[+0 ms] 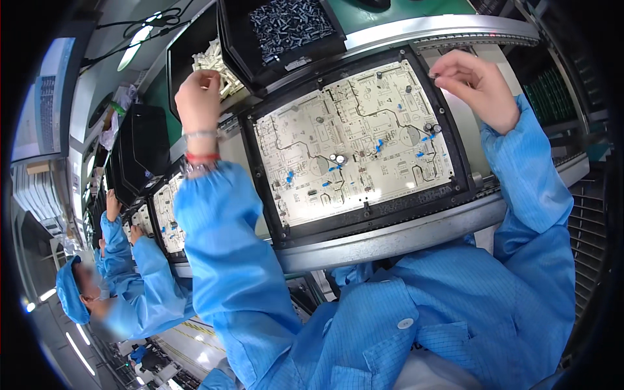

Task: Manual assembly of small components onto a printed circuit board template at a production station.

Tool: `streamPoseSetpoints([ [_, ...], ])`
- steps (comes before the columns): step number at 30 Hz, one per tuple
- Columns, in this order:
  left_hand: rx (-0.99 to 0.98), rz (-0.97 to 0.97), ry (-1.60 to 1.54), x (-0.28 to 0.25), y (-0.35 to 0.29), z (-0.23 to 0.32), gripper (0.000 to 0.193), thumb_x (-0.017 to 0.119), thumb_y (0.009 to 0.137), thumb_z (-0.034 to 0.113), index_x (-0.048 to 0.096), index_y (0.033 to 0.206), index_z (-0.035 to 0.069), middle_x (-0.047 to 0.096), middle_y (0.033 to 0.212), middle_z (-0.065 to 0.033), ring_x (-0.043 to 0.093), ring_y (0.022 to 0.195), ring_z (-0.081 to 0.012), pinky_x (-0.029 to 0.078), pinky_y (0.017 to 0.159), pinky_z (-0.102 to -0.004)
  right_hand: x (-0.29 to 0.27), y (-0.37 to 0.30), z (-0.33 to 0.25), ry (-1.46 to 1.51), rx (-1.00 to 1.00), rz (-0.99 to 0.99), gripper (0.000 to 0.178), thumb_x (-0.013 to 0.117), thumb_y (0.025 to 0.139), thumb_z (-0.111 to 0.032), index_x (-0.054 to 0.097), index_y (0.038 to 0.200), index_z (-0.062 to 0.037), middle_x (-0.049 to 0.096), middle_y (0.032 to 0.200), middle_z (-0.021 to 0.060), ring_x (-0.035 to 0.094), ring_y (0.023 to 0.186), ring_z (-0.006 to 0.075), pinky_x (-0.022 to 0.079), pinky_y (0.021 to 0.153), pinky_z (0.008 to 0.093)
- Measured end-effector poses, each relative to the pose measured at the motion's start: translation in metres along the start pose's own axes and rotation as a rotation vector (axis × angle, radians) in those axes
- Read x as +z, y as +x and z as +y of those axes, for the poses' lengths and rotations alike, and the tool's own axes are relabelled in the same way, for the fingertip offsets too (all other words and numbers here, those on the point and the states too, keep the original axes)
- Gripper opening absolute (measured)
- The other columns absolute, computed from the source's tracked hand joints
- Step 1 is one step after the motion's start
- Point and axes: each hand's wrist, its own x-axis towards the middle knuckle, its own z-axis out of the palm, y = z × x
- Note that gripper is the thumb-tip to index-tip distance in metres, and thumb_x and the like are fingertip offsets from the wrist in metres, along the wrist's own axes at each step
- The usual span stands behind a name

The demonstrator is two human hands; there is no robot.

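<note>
It's an electronics factory: a circuit board (354,140) on a conveyor (390,244), a black bin (325,57) of tiny parts (289,29), a co-worker (133,315) in a blue cap (70,289).

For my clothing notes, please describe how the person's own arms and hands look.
Both sleeves are loose and blue, with fine lines. The left hand is gloveless, with a red band and a pale band at the wrist. The right hand is gloveless too.

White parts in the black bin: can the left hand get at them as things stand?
Likely yes: the left hand is right at the bin, fingers by the white parts, and no lid shows in the way.
</note>
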Motion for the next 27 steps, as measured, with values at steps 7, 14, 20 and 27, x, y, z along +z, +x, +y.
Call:
streamPoseSetpoints([
  [7,-0.005,-0.124,0.350,0.051,0.042,-0.054,0.024,0.067,0.070,0.027,0.069,0.083,0.007,0.065,0.081,-0.0159,0.064,0.078,-0.0314,0.050,0.073,-0.0379,0.009,-0.001,-0.003,-0.178,-0.196,-0.176,0.014,0.063,0.074,0.002,0.062,0.087,0.0025,0.060,0.086,0.0098,0.058,0.081,0.0217,0.045,0.072,0.0295],
  [14,-0.013,-0.211,0.390,0.057,0.048,-0.066,0.023,0.068,0.070,0.025,0.069,0.082,0.006,0.065,0.083,-0.0165,0.064,0.079,-0.0307,0.050,0.070,-0.0364,0.053,-0.019,-0.004,-0.217,-0.253,-0.416,0.017,0.070,0.070,-0.009,0.063,0.085,-0.0043,0.061,0.084,0.0058,0.055,0.082,0.0230,0.042,0.082,0.0339],
  [20,-0.050,-0.166,0.370,0.051,0.045,-0.053,0.025,0.067,0.068,0.028,0.068,0.081,0.006,0.065,0.081,-0.0155,0.063,0.078,-0.0309,0.050,0.071,-0.0363,0.079,-0.031,0.006,-0.450,-0.460,-0.284,0.013,0.067,0.070,-0.010,0.061,0.081,-0.0081,0.056,0.081,0.0019,0.053,0.084,0.0207,0.039,0.088,0.0335],
  [27,-0.221,-0.086,-0.600,-0.020,0.019,-0.031,0.017,0.063,0.080,0.009,0.061,0.092,-0.004,0.065,0.086,-0.0094,0.063,0.073,-0.0137,0.047,0.064,-0.0199,0.081,-0.032,0.000,-0.599,-0.597,-0.299,0.013,0.066,0.070,-0.010,0.063,0.082,-0.0081,0.057,0.081,0.0025,0.053,0.084,0.0196,0.038,0.091,0.0349],
])
